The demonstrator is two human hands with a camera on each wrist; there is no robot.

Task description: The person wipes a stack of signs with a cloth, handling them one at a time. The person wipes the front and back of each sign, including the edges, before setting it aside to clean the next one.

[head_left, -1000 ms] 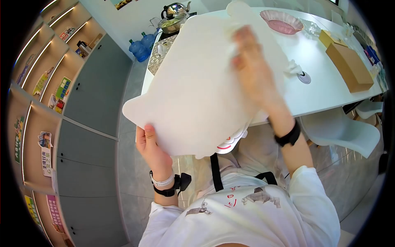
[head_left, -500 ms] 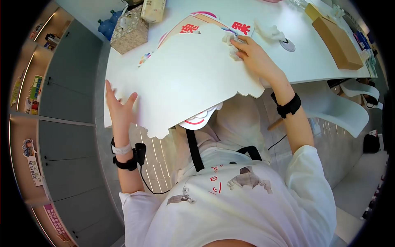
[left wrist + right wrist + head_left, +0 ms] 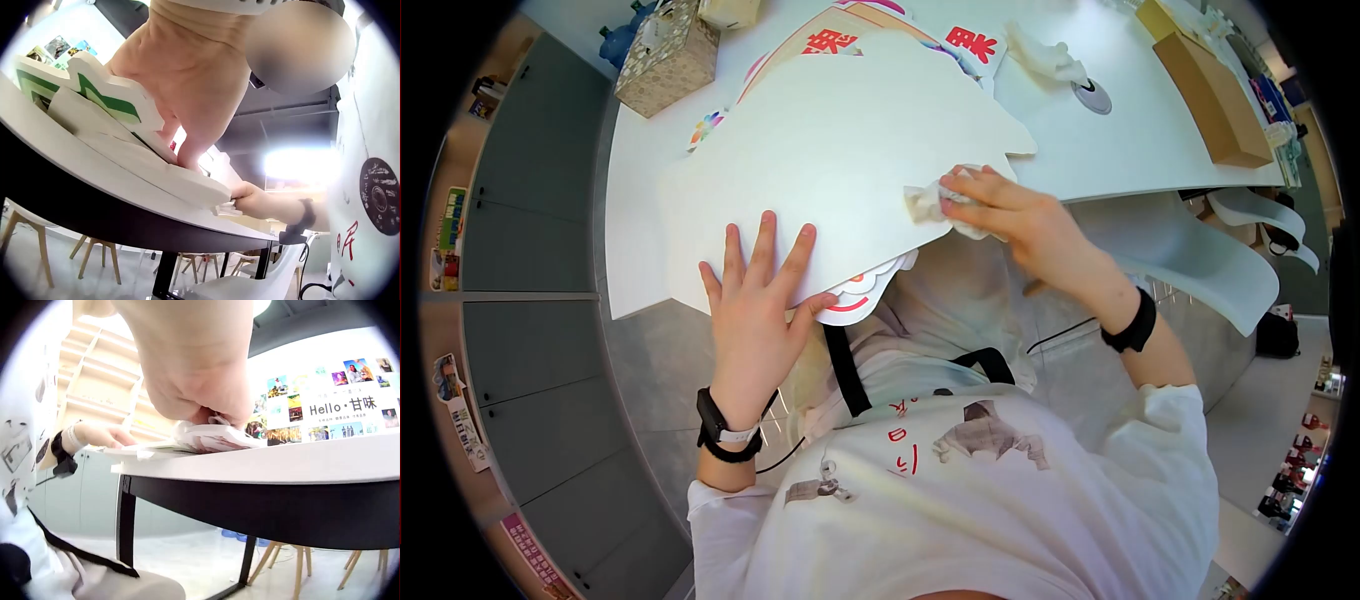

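A large white cut-out board [image 3: 830,150] lies blank side up over other printed boards on the table, its near edge at the person's lap. My left hand [image 3: 760,300] rests on its near left part with the fingers spread. In my right hand [image 3: 1025,215] is a crumpled white tissue [image 3: 922,204], held against the board close to its right edge. From under the board peek a sign with red characters [image 3: 972,43] at the far side and a white piece with a red curve [image 3: 852,306] at the near side.
A patterned tissue box [image 3: 665,65] stands at the table's far left. Beyond the board lie another crumpled tissue [image 3: 1045,55] and a round grey disc [image 3: 1092,97]. A long brown cardboard box [image 3: 1210,100] is at the right, with a white chair [image 3: 1200,270] below the table edge.
The board came down from a raised tilt onto the table and has turned. My left hand left its edge, then settled flat on it. My right hand moved the tissue toward the near edge.
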